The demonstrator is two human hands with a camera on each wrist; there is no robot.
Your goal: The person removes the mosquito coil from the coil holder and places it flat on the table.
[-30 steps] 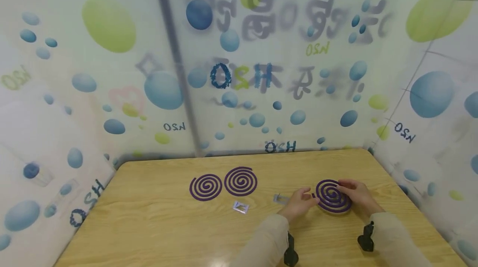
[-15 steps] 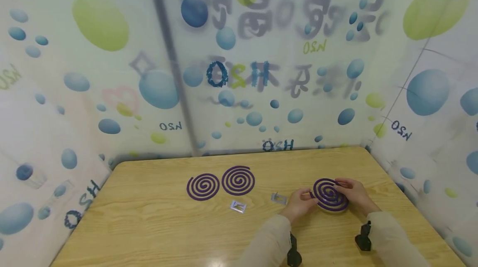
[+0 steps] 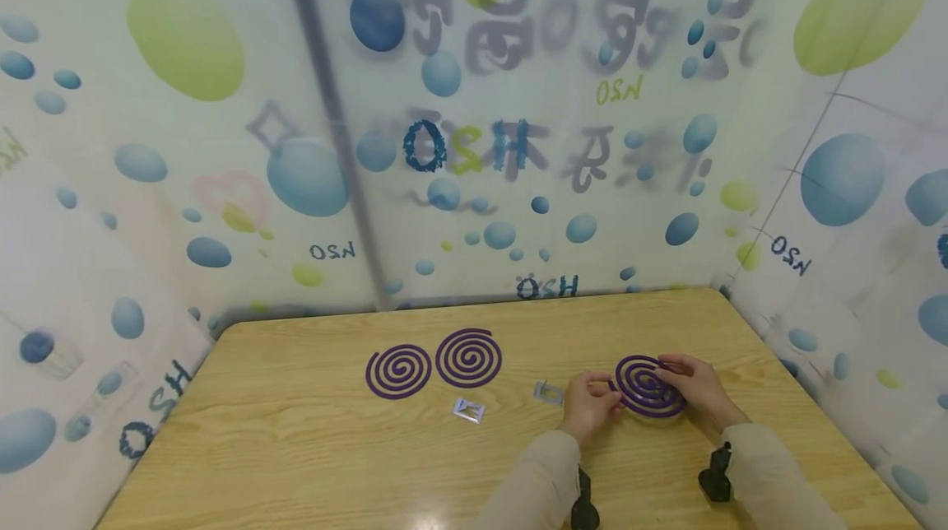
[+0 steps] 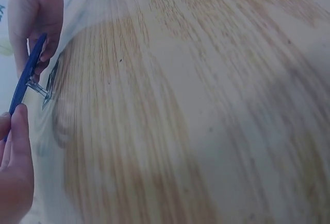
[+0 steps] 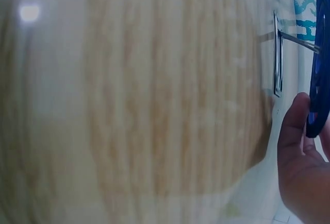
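A purple spiral coil sits low over the wooden table at the right. My left hand pinches its left edge and my right hand grips its right edge. In the left wrist view the coil appears edge-on between my left hand's thumb and my right hand's fingers. A small metal stand sits under it. In the right wrist view the coil is tilted above the stand, with my right hand on its rim.
Two more purple coils lie flat side by side at the table's middle. Two small metal stands lie in front of them. Printed plastic walls enclose the table on three sides.
Both hands stay on the right coil, which has barely moved. My left hand's fingers have closed in on its left edge. The head view has drifted slightly.
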